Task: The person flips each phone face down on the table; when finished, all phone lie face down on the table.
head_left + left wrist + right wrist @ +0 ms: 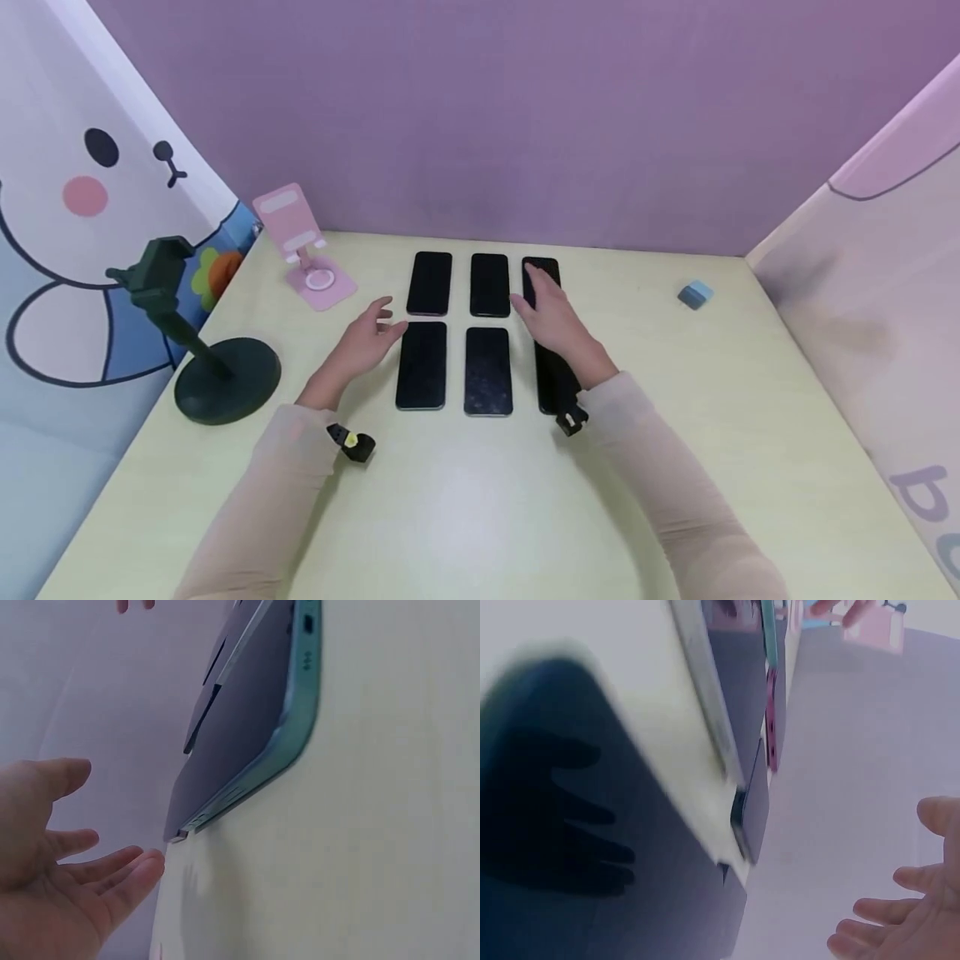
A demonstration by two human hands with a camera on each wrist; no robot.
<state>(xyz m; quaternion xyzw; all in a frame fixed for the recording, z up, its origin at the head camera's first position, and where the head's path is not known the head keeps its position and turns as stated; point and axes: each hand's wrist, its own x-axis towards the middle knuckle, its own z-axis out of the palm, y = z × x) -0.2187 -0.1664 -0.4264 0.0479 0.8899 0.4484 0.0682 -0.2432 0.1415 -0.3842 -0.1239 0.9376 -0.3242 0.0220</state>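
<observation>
Smartphones with dark screens lie face up in two rows of three. In the head view, the back row has a left phone (429, 283), a middle phone (490, 285) and a right phone (551, 275). The front row has a left phone (422, 367), a middle phone (488, 371) with a smudged screen and a right phone (551, 379). My left hand (362, 343), fingers loosely spread, hovers left of the front-left phone, whose teal edge (304, 712) shows in the left wrist view. Above the right-hand phones my right hand (555, 323) is spread, partly hiding them; its reflection shows on a screen.
A pink phone stand (330, 289) is at the back left of the pale table (465, 508). Nearer on the left edge stands a dark green stand (228, 381) with a round base. A small blue block (695, 294) lies at the back right. Fabric walls (525, 125) enclose the table.
</observation>
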